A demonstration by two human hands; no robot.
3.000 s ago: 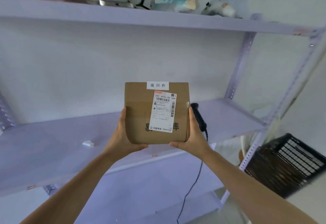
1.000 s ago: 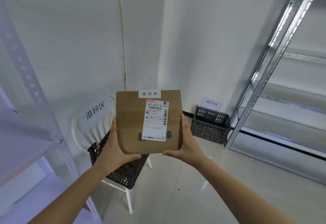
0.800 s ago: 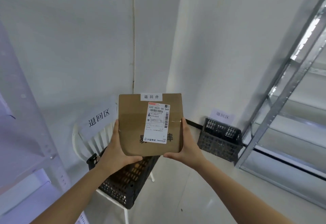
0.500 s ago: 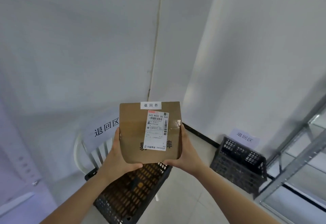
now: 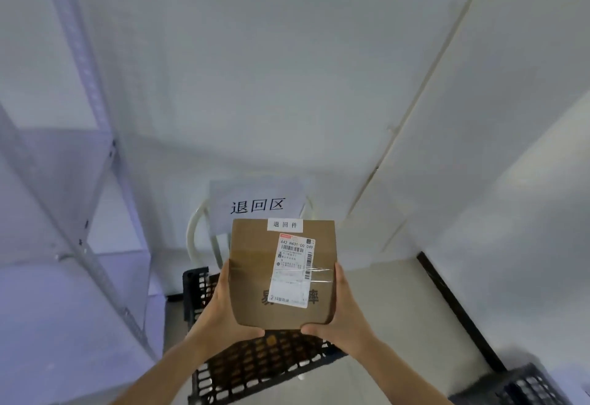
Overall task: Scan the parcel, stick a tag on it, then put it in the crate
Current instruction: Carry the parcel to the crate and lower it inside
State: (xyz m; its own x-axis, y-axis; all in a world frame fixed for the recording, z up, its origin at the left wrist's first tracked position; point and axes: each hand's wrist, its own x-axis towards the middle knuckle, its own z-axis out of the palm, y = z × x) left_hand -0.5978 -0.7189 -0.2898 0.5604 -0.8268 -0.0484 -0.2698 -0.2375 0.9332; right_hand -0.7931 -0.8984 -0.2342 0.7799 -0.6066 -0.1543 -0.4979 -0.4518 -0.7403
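Observation:
A brown cardboard parcel hangs in the air in front of me, its face toward the camera. It carries a white shipping label and a small white tag at its top edge. My left hand grips its left side and lower corner; my right hand grips its right side and lower corner. Directly below the parcel sits a black slatted crate on a white chair. Something brown shows through the crate's slats.
A paper sign with printed characters hangs on the chair back against the white wall. A metal shelf rack stands to the left. A second black crate is on the floor at the bottom right.
The view has swung from the shelf to the room corner. Both hands have carried the parcel over to the crate on the chair, which now lies right under it. The grip is unchanged.

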